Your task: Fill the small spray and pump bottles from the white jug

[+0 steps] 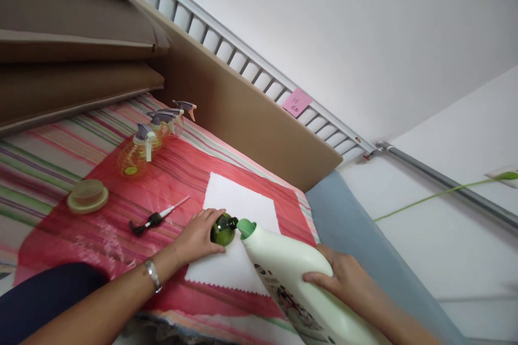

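My left hand [204, 234] is wrapped round a small round green bottle [224, 230], which stands over a white cloth with a zigzag edge [238, 194]. With my right hand [343, 269] I grip a large pale green jug [291, 253], tilted so its green spout [245, 227] meets or nearly meets the small bottle's black neck. Whether liquid is flowing cannot be made out. A black pump head with a white tube [156, 219] lies left of my left hand. The jug's lower end runs out of view.
Several clear yellowish spray bottles [135, 156] stand at the back left, near a pale green round lid or dish [88, 195]. Red plastic sheeting [162, 183] covers the striped cloth. Brown cushions [81, 27], a tan board [226, 97] and a white radiator [251, 71] are behind.
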Demonstrator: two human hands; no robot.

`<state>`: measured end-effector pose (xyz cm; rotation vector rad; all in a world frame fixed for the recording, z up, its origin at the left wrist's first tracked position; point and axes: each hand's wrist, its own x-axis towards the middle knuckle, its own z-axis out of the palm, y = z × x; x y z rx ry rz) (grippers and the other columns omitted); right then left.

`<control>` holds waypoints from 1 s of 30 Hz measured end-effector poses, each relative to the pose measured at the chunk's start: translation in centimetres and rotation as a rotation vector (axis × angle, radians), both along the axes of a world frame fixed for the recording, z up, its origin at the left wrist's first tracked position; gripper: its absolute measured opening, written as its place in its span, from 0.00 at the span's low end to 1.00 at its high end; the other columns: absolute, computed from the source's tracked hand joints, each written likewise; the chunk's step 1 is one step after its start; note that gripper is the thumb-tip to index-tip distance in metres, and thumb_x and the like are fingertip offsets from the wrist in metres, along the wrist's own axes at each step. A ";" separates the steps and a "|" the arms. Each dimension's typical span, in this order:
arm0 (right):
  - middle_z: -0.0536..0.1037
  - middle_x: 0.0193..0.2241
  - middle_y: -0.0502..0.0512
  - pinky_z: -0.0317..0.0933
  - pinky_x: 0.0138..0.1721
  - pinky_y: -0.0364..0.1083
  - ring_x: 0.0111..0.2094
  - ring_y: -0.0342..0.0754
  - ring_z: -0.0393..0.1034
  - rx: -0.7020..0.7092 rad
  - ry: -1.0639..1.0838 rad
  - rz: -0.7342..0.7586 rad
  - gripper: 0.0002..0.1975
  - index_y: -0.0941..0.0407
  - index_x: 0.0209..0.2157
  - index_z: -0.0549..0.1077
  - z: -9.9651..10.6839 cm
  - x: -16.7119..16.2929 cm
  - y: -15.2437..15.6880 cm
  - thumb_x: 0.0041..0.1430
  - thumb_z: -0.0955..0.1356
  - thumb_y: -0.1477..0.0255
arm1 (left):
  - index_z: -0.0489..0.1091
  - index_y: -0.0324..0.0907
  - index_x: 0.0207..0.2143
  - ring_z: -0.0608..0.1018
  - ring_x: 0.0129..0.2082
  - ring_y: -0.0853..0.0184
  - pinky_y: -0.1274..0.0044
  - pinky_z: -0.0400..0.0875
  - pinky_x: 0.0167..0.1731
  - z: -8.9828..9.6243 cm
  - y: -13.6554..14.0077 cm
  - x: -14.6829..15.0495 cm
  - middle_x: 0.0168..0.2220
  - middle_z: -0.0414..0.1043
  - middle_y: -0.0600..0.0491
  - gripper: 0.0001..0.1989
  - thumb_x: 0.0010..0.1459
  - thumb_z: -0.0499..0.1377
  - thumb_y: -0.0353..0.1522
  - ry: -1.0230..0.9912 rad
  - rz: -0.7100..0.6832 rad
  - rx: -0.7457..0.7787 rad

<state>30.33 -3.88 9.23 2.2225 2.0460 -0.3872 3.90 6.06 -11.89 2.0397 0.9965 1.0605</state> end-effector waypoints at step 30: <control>0.78 0.30 0.55 0.61 0.30 0.44 0.31 0.53 0.72 -0.050 -0.222 0.092 0.24 0.53 0.37 0.72 2.2 -1.1 0.3 0.50 0.63 0.47 | 0.60 0.44 0.52 0.68 0.50 0.53 0.63 0.60 0.51 0.2 -0.4 0.2 0.51 0.67 0.46 0.40 0.35 0.70 0.42 0.014 0.005 -0.026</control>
